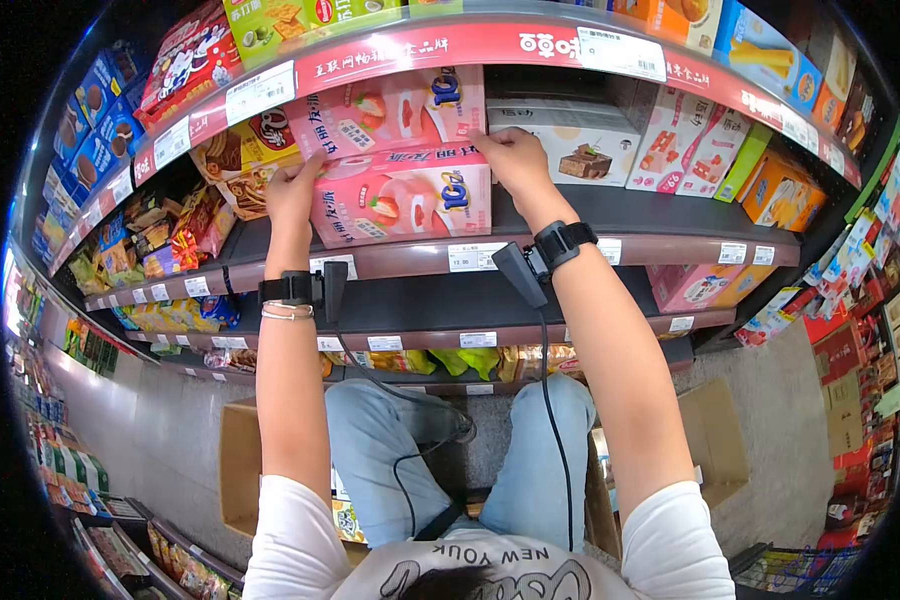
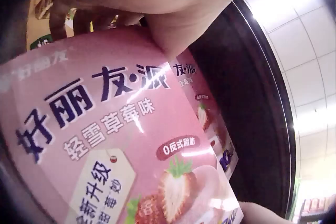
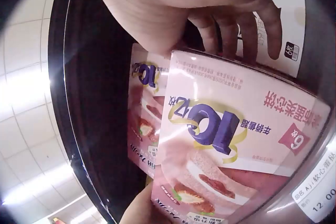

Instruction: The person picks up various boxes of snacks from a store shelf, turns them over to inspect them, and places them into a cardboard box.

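Note:
A pink strawberry cake box stands at the front of the shelf, printed with strawberries and a purple "10". My left hand grips its left upper corner; in the left wrist view the fingers go around the side of the box. At the opposite corner my right hand holds on, its fingers bent along the side of the box in the right wrist view. Behind and above it is a second pink box of the same kind, partly hidden. The right thumb is mostly hidden.
White cake boxes stand to the right on the shelf, yellow snack packs to the left. A red shelf edge overhangs the boxes. Open cartons flank my legs on the floor.

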The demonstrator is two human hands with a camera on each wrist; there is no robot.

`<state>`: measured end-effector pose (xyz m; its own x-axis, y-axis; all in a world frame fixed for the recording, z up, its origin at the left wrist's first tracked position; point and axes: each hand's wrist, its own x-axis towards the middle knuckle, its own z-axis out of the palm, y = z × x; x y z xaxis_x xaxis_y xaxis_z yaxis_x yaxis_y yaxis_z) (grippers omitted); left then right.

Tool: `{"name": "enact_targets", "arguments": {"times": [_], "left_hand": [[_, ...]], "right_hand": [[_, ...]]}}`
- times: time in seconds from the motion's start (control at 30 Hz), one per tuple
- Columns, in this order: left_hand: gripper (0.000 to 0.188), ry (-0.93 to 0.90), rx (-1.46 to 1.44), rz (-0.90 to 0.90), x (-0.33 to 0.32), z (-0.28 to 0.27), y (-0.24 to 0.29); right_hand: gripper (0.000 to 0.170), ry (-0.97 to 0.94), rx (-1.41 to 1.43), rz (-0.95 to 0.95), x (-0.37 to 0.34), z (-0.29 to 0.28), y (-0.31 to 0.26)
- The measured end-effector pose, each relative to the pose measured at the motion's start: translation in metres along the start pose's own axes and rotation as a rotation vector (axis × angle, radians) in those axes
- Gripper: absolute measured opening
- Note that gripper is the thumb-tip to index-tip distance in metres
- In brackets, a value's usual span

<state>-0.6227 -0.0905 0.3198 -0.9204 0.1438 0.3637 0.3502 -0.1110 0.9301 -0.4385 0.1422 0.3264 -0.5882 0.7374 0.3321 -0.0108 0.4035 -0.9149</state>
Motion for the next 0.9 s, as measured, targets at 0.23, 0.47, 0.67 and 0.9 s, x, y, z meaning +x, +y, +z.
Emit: {"name": "enact_targets", "arguments": {"times": [0.23, 0.47, 0.67, 0.9], "left_hand": [[0.032, -0.037, -0.032, -0.067, -0.001, -0.001, 0.004], [0.049, -0.005, 0.132, 0.014, -0.039, -0.005, 0.014], [0.044, -0.057, 0.039, -0.023, -0.053, -0.011, 0.016], [0.051, -0.069, 0.056, 0.011, -0.036, -0.004, 0.007]], "right_hand": [[0.048, 0.033, 0.008, 0.058, -0.006, 0.003, 0.0], [0.06, -0.105, 0.212, -0.01, -0.039, -0.001, 0.007], [0.069, -0.097, 0.131, -0.283, -0.053, 0.0, 0.014], [0.062, -0.086, 0.229, -0.227, -0.052, 0.0, -0.004]]}}
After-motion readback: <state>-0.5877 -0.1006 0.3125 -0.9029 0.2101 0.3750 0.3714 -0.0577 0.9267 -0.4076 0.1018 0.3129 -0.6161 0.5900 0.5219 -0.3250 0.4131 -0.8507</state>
